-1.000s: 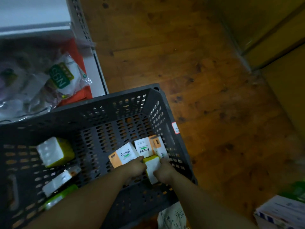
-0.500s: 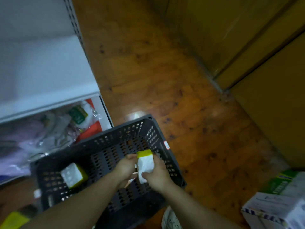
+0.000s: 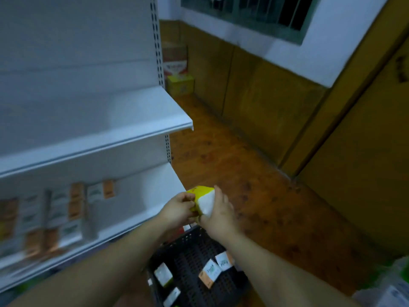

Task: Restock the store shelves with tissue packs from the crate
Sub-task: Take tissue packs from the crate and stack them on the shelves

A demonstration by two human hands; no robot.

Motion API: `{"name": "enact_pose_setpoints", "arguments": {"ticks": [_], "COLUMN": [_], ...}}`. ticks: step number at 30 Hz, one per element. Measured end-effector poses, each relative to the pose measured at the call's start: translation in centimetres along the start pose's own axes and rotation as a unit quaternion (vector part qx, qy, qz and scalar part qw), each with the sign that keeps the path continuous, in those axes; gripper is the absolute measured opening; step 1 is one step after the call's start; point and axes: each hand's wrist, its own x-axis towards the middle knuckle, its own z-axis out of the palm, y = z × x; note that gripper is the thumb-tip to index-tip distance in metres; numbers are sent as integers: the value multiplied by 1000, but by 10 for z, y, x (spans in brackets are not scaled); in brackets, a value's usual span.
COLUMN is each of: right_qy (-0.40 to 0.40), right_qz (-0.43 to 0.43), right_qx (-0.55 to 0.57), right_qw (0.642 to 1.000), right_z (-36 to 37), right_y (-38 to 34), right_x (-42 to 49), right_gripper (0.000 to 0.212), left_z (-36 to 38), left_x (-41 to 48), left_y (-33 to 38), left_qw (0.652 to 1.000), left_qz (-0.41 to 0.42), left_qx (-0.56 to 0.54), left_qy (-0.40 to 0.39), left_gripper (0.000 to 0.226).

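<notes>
Both of my hands hold one yellow-and-white tissue pack (image 3: 204,201) up in front of the shelf unit. My left hand (image 3: 178,210) grips its left side and my right hand (image 3: 218,214) wraps its right side. Below them the dark perforated crate (image 3: 188,247) sits on the floor with several tissue packs inside, among them an orange-and-white pack (image 3: 209,272) and a yellow one (image 3: 163,277). The lower white shelf (image 3: 141,214) carries a blurred row of orange-and-white packs (image 3: 75,203) at its left. The shelf above it (image 3: 132,120) is bare.
A wooden floor (image 3: 254,196) stretches to the right, bounded by yellow-brown wall panels (image 3: 276,89). Cardboard boxes (image 3: 177,69) are stacked in the far corner behind the shelf upright. A wrapped bundle (image 3: 387,289) lies at the bottom right.
My hands have lifted the yellow-and-white pack out of the crate and up to shelf height. The view has swung upward from the crate to the shelves.
</notes>
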Motion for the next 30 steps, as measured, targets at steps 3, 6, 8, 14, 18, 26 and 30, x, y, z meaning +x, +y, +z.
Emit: {"name": "enact_pose_setpoints", "arguments": {"ticks": [3,6,8,14,18,26,30], "right_qy": [3,-11,-32,-71,-61,5,-32], "right_qz": [-36,-93,-114,-153,-191,-277,-296], "right_qx": [35,76,125,221,218,191,258], "right_qw": [999,993,985,961,955,942,919], "right_z": [-41,-79,-100,-137,-149,-129,-87], "right_y": [-40,-70,-85,-120,-155,-248,-307], "right_x": [-18,-36,-50,-88,-105,-140,-166], "right_gripper": [91,90,87,81,69,60,53], "left_z": [-15,-31,-38,-46,-65,-137,-202], "left_x": [-40,-77,-102,-177,-215,-298,-337], "left_y": [36,58,70,100,127,158,163], "left_qw": [995,980,984,986,979,935,910], "left_qz": [55,77,64,121,158,294,316], "left_qx": [73,113,70,50,46,59,54], "left_qy": [49,142,149,100,124,191,262], "left_gripper": [32,61,72,23,22,28,4]}}
